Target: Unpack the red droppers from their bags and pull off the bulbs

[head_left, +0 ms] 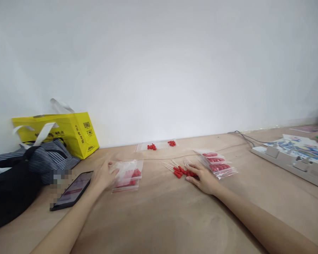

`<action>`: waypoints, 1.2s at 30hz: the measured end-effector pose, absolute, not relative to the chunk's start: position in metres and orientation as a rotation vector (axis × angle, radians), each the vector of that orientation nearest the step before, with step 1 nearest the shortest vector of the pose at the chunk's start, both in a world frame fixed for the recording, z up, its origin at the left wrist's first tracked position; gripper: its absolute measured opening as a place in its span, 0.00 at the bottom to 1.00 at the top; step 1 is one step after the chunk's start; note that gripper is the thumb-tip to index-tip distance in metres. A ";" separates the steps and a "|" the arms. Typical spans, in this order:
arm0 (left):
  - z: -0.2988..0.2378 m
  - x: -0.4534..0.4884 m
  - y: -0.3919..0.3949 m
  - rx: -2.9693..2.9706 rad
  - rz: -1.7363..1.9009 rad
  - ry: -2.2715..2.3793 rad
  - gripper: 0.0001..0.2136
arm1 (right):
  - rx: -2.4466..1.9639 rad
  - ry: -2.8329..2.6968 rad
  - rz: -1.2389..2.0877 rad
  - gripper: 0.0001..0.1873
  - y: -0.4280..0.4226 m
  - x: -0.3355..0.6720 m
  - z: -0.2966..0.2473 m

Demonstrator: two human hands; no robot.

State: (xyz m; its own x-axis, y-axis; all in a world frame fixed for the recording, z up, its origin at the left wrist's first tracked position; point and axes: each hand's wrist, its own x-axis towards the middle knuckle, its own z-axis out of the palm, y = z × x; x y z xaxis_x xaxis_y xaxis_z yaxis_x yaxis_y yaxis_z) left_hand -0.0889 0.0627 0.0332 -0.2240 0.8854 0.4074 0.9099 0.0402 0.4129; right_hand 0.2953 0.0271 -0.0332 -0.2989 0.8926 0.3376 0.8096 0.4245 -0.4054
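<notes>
Red-ended sticks [178, 173] lie under and beside the right hand [204, 179], its fingers curled over them, grip unclear; the left hand [102, 175], fingers parted, blurs at the bags' [127, 179] edge; seemingly a gathering step, lifting calling for closed fingertips.

Bare forearms [75, 213] stretched forward, left hand [102, 176] blurred, right hand [203, 179] palm down.

On my table [159, 218] I count two red clusters [152, 147] at the back edge; one pile of red-handled sticks [177, 173]; two plastic-bag groups [218, 165]; towards the left edge, one phone [73, 190], one yellow bag [78, 137], one striped bag [58, 157]
</notes>
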 end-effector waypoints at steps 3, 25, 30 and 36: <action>0.030 -0.078 0.060 -2.092 -0.807 -1.959 0.11 | -1.378 -2.235 0.117 0.24 0.027 0.289 -0.028; 0.016 -0.031 0.041 -2.334 -0.512 -1.278 0.15 | -1.588 -2.294 0.014 0.30 0.039 0.218 -0.022; 0.021 -0.012 0.025 -2.239 -0.662 -1.220 0.14 | -1.665 -2.238 -0.053 0.31 0.035 0.214 -0.022; 0.005 0.026 0.005 -2.371 -0.622 -1.004 0.14 | -1.554 -2.180 -0.177 0.20 0.016 0.223 -0.021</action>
State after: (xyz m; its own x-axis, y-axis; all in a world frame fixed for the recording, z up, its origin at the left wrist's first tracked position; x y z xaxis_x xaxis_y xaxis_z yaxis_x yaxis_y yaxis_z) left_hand 0.0259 0.0054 0.0050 0.6263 0.5269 0.5745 0.7491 -0.6108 -0.2565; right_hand 0.2229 0.0162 -0.0211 -0.2608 0.8633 0.4322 0.9217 0.3558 -0.1545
